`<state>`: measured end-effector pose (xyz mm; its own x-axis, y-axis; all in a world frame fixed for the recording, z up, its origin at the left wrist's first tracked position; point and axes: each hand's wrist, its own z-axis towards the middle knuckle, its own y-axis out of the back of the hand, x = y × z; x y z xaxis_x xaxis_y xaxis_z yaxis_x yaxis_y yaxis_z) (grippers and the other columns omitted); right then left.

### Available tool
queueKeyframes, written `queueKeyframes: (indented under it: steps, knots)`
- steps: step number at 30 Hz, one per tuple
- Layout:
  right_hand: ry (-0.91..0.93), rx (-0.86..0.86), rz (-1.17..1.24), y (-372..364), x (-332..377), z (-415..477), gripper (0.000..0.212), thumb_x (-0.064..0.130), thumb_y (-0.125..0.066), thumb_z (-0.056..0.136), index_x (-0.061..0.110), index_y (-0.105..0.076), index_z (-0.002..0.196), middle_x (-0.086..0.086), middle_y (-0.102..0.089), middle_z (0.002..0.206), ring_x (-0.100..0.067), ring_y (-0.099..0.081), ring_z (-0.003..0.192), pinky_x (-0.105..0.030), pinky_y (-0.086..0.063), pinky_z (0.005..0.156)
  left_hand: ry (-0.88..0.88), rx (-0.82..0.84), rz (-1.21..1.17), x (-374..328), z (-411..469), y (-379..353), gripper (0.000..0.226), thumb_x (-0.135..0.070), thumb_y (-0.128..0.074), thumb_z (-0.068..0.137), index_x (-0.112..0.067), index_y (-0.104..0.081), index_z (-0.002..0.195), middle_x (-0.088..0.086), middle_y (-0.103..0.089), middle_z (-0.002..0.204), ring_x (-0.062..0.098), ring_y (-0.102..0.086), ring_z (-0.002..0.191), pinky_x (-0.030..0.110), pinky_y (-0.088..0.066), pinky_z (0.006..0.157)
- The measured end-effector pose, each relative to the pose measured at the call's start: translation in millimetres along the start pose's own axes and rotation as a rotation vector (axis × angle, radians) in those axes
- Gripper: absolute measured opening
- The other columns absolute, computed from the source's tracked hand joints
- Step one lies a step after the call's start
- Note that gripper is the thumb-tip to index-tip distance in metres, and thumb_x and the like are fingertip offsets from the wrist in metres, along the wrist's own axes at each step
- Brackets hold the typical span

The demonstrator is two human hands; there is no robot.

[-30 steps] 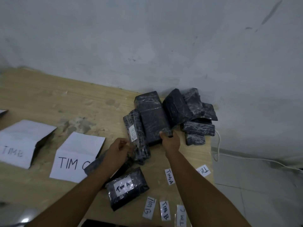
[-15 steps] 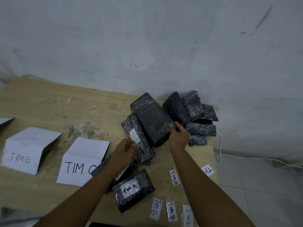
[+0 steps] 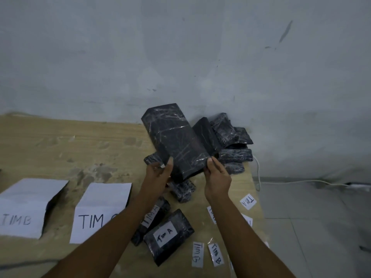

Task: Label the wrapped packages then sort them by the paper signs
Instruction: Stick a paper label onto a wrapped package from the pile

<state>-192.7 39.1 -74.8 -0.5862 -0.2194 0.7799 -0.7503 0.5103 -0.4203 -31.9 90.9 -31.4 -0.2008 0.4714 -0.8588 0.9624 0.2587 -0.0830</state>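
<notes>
Lifted clear since a second ago, the large package [image 3: 176,141] hangs tilted in front of the pile [image 3: 228,130] — left hand [image 3: 158,176] and right hand [image 3: 217,176] each pinch a near corner. Best turn a smooth face up before labelling

A light brown wooden table [image 3: 80,141] with a worn, blotchy top stands against a pale grey plaster wall [image 3: 180,57] marked by a dark slanting streak [image 3: 286,31]. To the right, a thin white cable [image 3: 291,181] trails across a grey tiled floor [image 3: 321,227].
</notes>
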Motion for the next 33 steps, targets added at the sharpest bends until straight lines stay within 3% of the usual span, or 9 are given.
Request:
queueKeyframes:
  steps: [5, 9, 13, 16, 19, 21, 25, 29, 33]
  knots:
    - [-0.005, 0.021, 0.040, 16.7, -18.0, -25.6, 0.024, 0.000, -0.062, 0.089, -0.003, -0.063, 0.113, -0.015, -0.068, 0.106, -0.023, -0.065, 0.096, -0.025, -0.059, 0.080, -0.052, 0.011, -0.002, 8.4, 2.7, 9.8, 0.091, -0.056, -0.077, 0.059, -0.029, -0.026, 0.130, 0.003, -0.053, 0.126, 0.023, -0.060, 0.110, 0.048, -0.052, 0.096]
    - [-0.045, 0.107, -0.021, 34.9, -26.9, -45.6, 0.021, 0.001, -0.063, 0.088, -0.001, -0.064, 0.109, -0.015, -0.069, 0.102, -0.023, -0.066, 0.094, -0.028, -0.059, 0.080, -0.061, -0.007, 0.021, 20.1, 2.6, 15.3, 0.108, -0.050, -0.082, 0.058, -0.020, -0.025, 0.144, 0.000, -0.046, 0.134, 0.022, -0.052, 0.117, 0.045, -0.046, 0.105]
    - [-0.164, 0.187, -0.146, 58.5, -20.0, -59.9, 0.017, 0.019, -0.057, 0.096, 0.008, -0.067, 0.102, -0.005, -0.072, 0.096, -0.020, -0.067, 0.082, -0.030, -0.054, 0.069, -0.042, 0.026, 0.010, 33.4, 5.2, 23.9, 0.109, -0.044, -0.090, 0.056, -0.016, -0.032, 0.144, 0.003, -0.047, 0.142, 0.021, -0.054, 0.117, 0.042, -0.047, 0.102]
    - [-0.208, 0.066, -0.336, 80.6, -16.8, -66.3, 0.022, 0.030, -0.053, 0.098, 0.013, -0.067, 0.098, -0.001, -0.074, 0.096, -0.016, -0.066, 0.075, -0.030, -0.047, 0.069, -0.037, 0.072, 0.073, 42.0, 3.3, 27.4, 0.102, -0.039, -0.088, 0.063, -0.013, -0.032, 0.143, 0.006, -0.047, 0.142, 0.023, -0.054, 0.118, 0.042, -0.048, 0.101]
    - [-0.190, -0.102, -0.657, 105.4, -28.8, -74.3, 0.016, 0.023, -0.058, 0.094, 0.013, -0.066, 0.086, -0.008, -0.072, 0.088, -0.015, -0.062, 0.065, -0.027, -0.045, 0.059, -0.046, 0.111, 0.111, 52.6, 2.4, 30.3, 0.103, -0.039, -0.084, 0.064, -0.015, -0.025, 0.145, 0.005, -0.043, 0.143, 0.020, -0.051, 0.112, 0.038, -0.047, 0.098]
    - [-0.160, -0.126, -0.904, 121.9, -43.6, -79.2, 0.018, 0.023, -0.062, 0.091, 0.009, -0.067, 0.081, -0.012, -0.072, 0.086, -0.017, -0.064, 0.063, -0.030, -0.050, 0.059, -0.047, 0.144, 0.112, 57.4, 2.4, 33.0, 0.104, -0.038, -0.083, 0.066, -0.019, -0.021, 0.147, 0.003, -0.041, 0.144, 0.018, -0.049, 0.111, 0.038, -0.046, 0.099]
    - [-0.082, -0.131, -1.260, 143.4, -72.5, -97.7, 0.021, 0.026, -0.065, 0.086, 0.005, -0.066, 0.089, -0.008, -0.070, 0.091, -0.018, -0.062, 0.082, -0.024, -0.044, 0.070, -0.039, 0.209, 0.166, 62.9, 3.9, 38.5, 0.105, -0.043, -0.083, 0.062, -0.023, -0.024, 0.146, 0.002, -0.043, 0.142, 0.021, -0.052, 0.114, 0.044, -0.047, 0.101]
    - [-0.024, -0.198, -1.273, 147.5, -100.7, -121.0, 0.022, 0.026, -0.066, 0.085, 0.009, -0.063, 0.099, -0.007, -0.066, 0.097, -0.021, -0.062, 0.093, -0.024, -0.042, 0.074, -0.003, 0.298, 0.201, 63.6, 5.3, 47.1, 0.101, -0.050, -0.087, 0.056, -0.028, -0.037, 0.141, -0.001, -0.052, 0.136, 0.021, -0.058, 0.114, 0.046, -0.051, 0.097]
    - [-0.052, -0.242, -1.288, 147.9, -124.4, -133.2, 0.023, 0.027, -0.064, 0.077, 0.014, -0.056, 0.095, -0.010, -0.063, 0.103, -0.029, -0.061, 0.100, -0.037, -0.053, 0.080, -0.010, 0.389, 0.237, 64.5, 4.9, 53.8, 0.079, -0.045, -0.089, 0.058, -0.031, -0.050, 0.125, -0.002, -0.061, 0.127, 0.020, -0.064, 0.108, 0.043, -0.055, 0.090]
